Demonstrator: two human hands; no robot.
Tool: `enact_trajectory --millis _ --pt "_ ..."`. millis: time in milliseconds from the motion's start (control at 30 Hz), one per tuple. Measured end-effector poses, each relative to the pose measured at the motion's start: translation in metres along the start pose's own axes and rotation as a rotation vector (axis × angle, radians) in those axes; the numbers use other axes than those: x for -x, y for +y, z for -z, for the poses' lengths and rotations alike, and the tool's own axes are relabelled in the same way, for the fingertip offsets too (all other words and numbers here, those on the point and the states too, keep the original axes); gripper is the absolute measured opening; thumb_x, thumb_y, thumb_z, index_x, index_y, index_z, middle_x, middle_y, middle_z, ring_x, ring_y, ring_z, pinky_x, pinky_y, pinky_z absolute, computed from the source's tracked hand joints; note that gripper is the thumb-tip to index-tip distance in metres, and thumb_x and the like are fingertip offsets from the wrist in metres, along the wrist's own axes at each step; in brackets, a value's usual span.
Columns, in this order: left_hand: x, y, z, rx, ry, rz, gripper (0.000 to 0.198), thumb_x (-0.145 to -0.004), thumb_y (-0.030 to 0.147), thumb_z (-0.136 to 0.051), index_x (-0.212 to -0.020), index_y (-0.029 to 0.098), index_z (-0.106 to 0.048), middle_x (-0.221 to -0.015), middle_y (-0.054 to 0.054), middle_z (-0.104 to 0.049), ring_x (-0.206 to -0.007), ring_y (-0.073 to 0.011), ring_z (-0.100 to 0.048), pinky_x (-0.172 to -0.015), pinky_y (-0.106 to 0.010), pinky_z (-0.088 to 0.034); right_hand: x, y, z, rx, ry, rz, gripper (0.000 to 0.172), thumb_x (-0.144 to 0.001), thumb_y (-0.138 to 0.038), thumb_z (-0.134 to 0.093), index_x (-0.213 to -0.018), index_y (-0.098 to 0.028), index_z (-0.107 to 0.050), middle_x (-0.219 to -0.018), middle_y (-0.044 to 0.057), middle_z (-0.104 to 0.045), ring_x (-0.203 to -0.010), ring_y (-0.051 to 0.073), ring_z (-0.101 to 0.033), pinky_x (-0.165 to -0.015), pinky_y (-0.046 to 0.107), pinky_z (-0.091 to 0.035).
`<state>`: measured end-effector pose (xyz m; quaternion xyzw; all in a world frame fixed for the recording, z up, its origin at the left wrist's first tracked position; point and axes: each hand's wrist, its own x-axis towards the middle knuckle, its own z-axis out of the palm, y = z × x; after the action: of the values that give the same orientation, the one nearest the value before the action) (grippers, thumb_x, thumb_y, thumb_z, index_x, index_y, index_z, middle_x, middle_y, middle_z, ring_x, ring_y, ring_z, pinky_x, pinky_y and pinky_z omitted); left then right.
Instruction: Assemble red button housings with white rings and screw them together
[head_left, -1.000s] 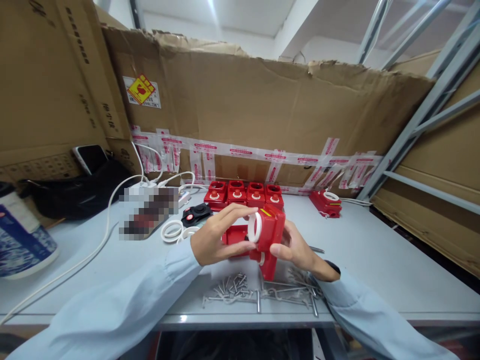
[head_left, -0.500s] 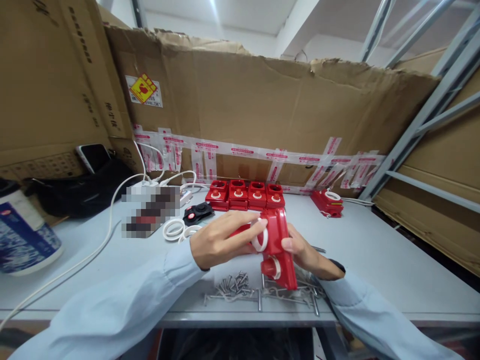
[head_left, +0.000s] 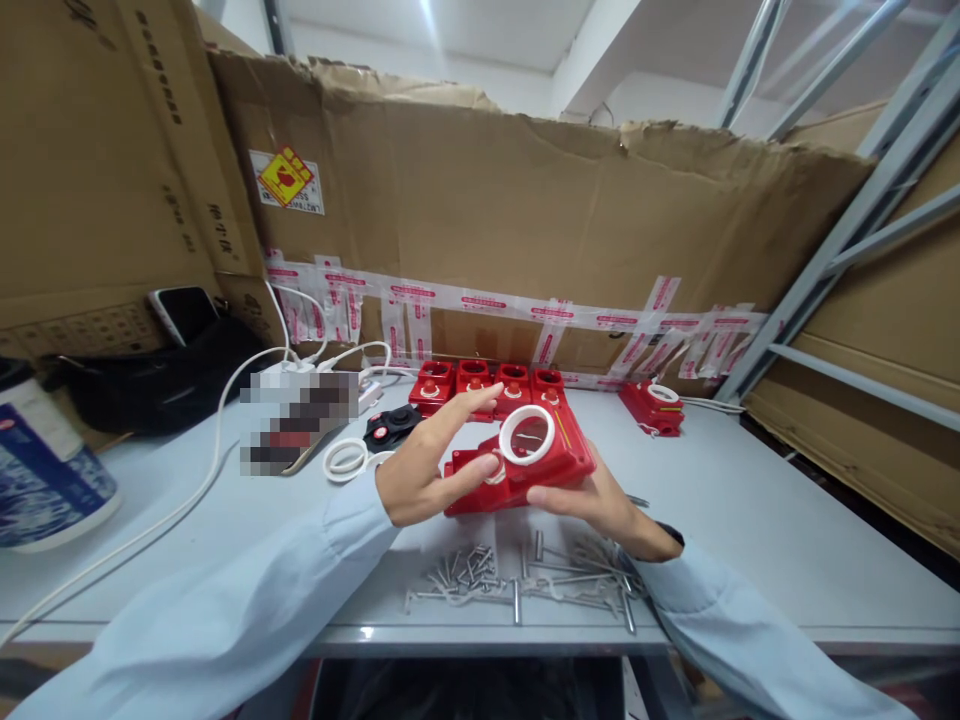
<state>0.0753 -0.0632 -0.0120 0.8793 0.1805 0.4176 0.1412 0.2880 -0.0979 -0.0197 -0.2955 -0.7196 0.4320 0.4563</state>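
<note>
My right hand [head_left: 600, 498] grips a red plastic housing [head_left: 566, 455] from its right side, the thumb along its near edge. A white ring [head_left: 527, 435] sits around the round opening in the housing's upper face. At the left end of the housing, my left hand [head_left: 431, 460] has its fingers stretched out above it. Its thumb tip is by a smaller white collar [head_left: 496, 468], and I cannot tell if it presses there. Below the hands lie loose screws [head_left: 469, 570] and metal T-shaped rods [head_left: 577, 575].
Several similar red housings [head_left: 474, 385] stand in a row at the back, another red housing [head_left: 652, 405] to the right. Loose white rings [head_left: 345, 460], a black part [head_left: 391, 428], a partly blurred phone-like object [head_left: 300, 430], a white cable [head_left: 217, 450] and a blue-white tub [head_left: 49, 470] are leftward.
The red housing has turned from upright to nearly level, its ring opening now facing up towards me. My left fingers have come off the white ring and spread out.
</note>
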Motion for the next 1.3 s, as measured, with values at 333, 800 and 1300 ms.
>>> enact_trajectory --millis 333,800,1300 --pt "0.001 -0.007 -0.004 -0.181 -0.030 -0.030 0.075 -0.064 0.025 -0.069 -0.129 0.021 -0.032 -0.125 -0.011 -0.050 -0.112 -0.0278 -0.049 -0.096 -0.045 -0.039 -0.001 0.005 0.006 0.261 0.118 0.127 0.084 -0.061 -0.021 -0.077 -0.131 -0.026 -0.030 -0.134 0.009 -0.044 -0.120 0.024 -0.047 -0.100 0.041 -0.039" --pt "0.004 -0.006 -0.001 -0.095 0.010 0.150 0.059 -0.073 0.042 -0.060 -0.124 0.020 -0.040 -0.105 -0.008 -0.063 -0.096 -0.0244 -0.058 -0.087 -0.039 -0.043 0.002 0.010 0.013 0.445 0.099 0.138 0.050 -0.076 -0.031 -0.065 -0.122 -0.024 -0.049 -0.122 0.008 -0.057 -0.108 0.023 -0.055 -0.092 0.037 -0.043" --pt "0.001 -0.008 -0.006 0.105 0.027 0.359 0.042 -0.088 0.050 -0.037 -0.091 0.015 -0.061 -0.059 0.002 -0.055 -0.054 -0.0114 -0.047 -0.055 -0.023 -0.037 -0.001 0.011 0.009 0.008 0.033 -0.114 0.048 -0.079 -0.054 -0.052 -0.107 -0.017 -0.061 -0.093 0.007 -0.067 -0.082 0.021 -0.064 -0.075 0.034 -0.050"
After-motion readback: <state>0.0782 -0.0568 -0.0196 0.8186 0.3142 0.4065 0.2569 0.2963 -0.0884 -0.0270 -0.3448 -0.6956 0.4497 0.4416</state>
